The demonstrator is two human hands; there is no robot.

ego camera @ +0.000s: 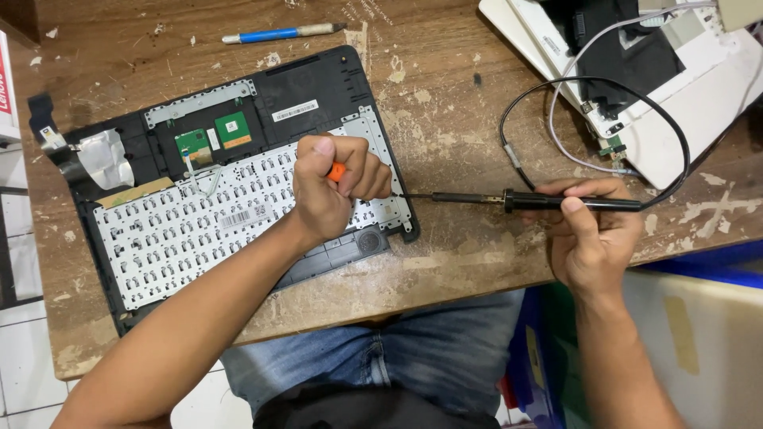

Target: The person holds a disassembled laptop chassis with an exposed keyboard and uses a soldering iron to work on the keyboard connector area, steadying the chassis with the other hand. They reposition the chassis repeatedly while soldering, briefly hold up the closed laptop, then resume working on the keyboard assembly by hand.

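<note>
An opened black laptop base (318, 87) lies upside down on the worn wooden table (461, 246), its white keyboard backplate (175, 230) showing. My left hand (330, 187) is fisted on an orange-handled tool (338, 171) pressed down on the backplate's right part. My right hand (592, 230) grips a black soldering iron (548, 202) held level, its tip reaching the laptop's right edge near my left fist. Its black cord (675, 135) loops back over the table.
A white laptop shell (691, 119) with exposed parts and wires lies at the back right. A blue pen (274, 34) rests at the table's far edge. Green circuit pieces (214, 137) sit inside the black base. My knees are under the front edge.
</note>
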